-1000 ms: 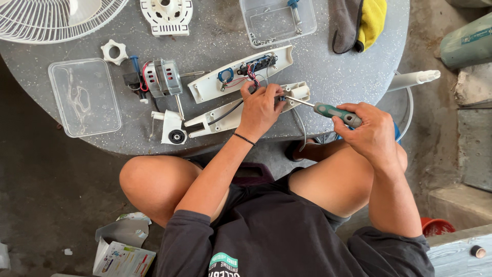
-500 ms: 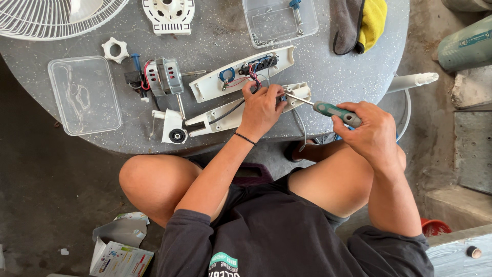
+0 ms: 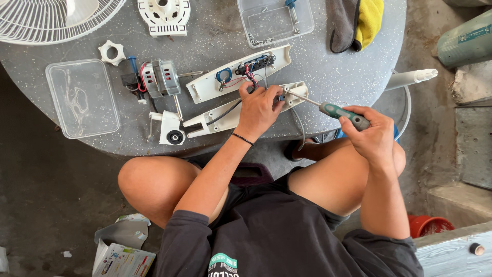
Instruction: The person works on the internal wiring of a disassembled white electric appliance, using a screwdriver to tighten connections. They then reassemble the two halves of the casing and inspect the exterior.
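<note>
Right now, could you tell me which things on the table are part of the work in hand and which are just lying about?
In hand: left hand steadying lower white housing half; right hand driving green-handled screwdriver into it.

Lying about: upper housing half, motor, fan grille, two clear containers, cloth.

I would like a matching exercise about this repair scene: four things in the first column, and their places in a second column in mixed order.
Things:
1. screwdriver
2. fan motor
3. clear plastic tray
4. yellow and grey cloth

Places:
A. at the table's far right edge
B. in the right hand, tip at the white housing that the left hand steadies
C. at the table's left side, nearest the edge
D. between the tray and the white housing parts

Pairs: 1-B, 2-D, 3-C, 4-A
</note>
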